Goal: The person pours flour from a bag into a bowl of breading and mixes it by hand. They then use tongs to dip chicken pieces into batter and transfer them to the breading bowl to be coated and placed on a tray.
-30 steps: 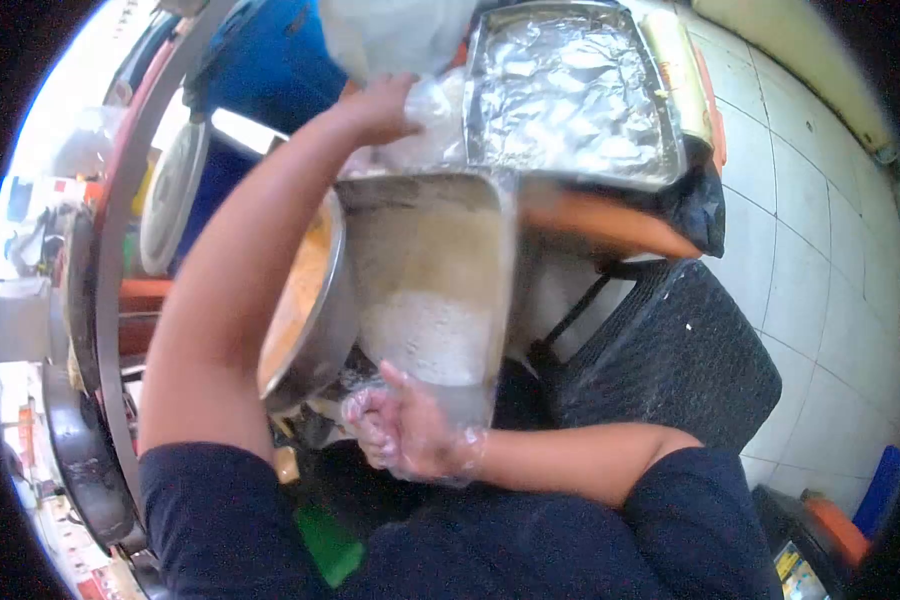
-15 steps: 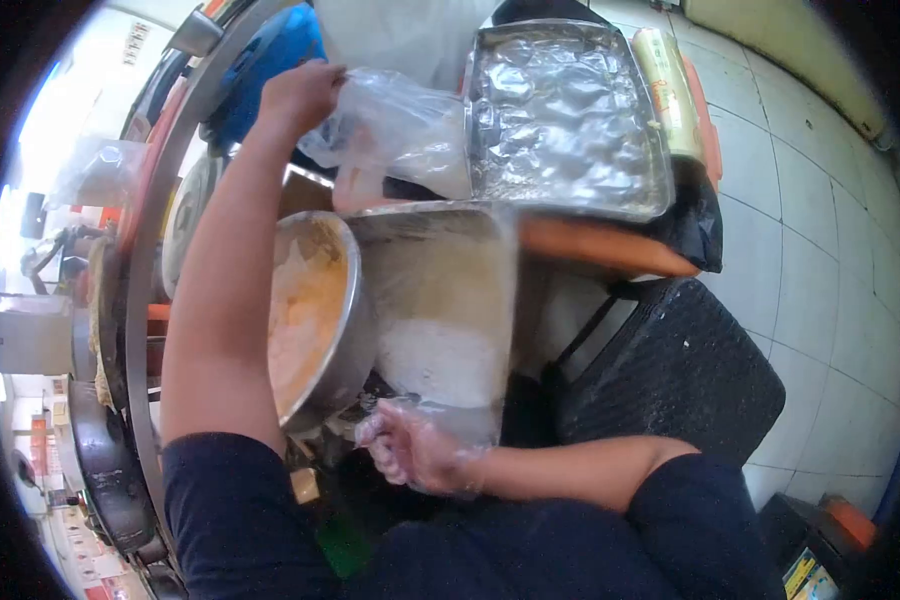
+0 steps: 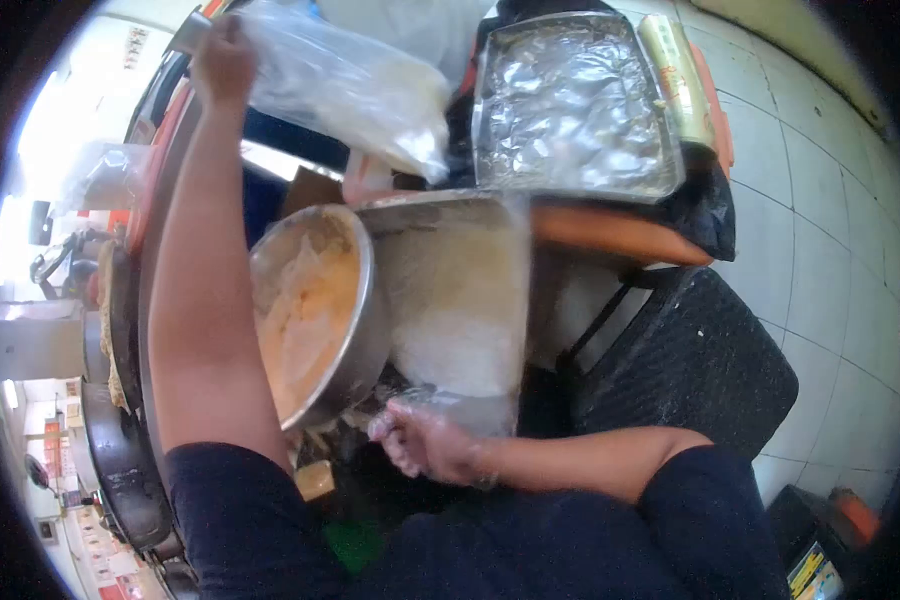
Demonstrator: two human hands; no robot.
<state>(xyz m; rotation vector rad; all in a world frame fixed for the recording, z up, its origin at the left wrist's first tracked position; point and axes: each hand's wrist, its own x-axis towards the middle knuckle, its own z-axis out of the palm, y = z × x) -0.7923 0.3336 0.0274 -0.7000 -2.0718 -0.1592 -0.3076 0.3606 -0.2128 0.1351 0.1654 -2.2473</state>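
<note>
Your left hand [image 3: 224, 58] is now higher and further left than half a second ago, when it was level with the foil-lined pan [image 3: 573, 105]. Its grip is clenched on the mouth of the clear plastic bag [image 3: 355, 88]. The bag has come up with it: it hangs stretched out above the tray [image 3: 457, 280] and the metal bowl [image 3: 362, 340], and no longer lies bunched against the pan's left edge.

Your gloved right hand [image 3: 425, 441] has stayed at the near end of the tray, which leans just beside the bowl of orange batter and holds white powder. The fingers are curled against crumpled film there. Whether that grip pinches the film or the tray's rim, you cannot tell from this view.
</note>
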